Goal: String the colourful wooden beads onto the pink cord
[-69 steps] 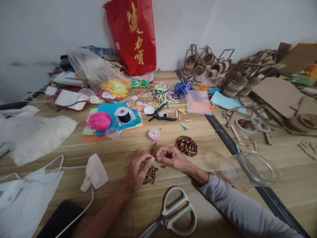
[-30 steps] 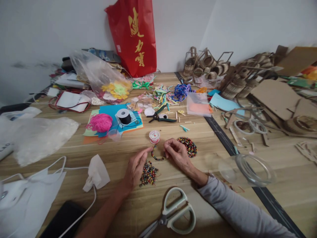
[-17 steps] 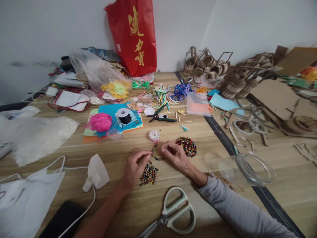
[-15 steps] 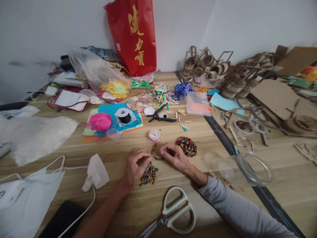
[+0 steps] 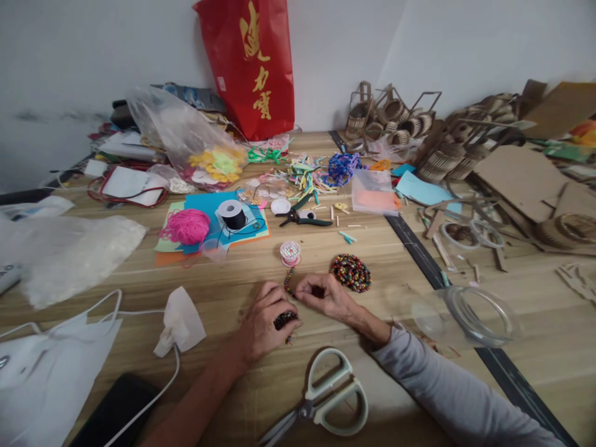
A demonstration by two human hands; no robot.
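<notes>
Head view, clock set on the loose beads (image 5: 289,339), 12 toward the wall. The left hand (image 5: 267,324) is arching over that heap from 9 o'clock, fingers half curled and thumb standing a little apart, dark beads showing in the gap; whether its tips are gripping a bead, cannot tell. The right hand (image 5: 329,299) is coming in from 2 o'clock, thumb and forefinger closing in a pinch at the near end of a short string of beads (image 5: 289,280), apparently holding it there; any bare thread is too fine to make out. The string is lying at 12 o'clock, between the hands and a small studded spool (image 5: 290,252), its far end running up near the spool's base. A coil of beads (image 5: 351,273) is resting at 2 o'clock, just beyond the right hand, looking threaded already. Scissors (image 5: 321,400) are lying at 5 o'clock, out of both hands. Progress, judged: threading is seemingly under way on the short string, which is remaining brief beside the coil; the heap under the left hand is staying unthreaded, its count being hidden by the fingers; no tied or trimmed end is showing on the string.
</notes>
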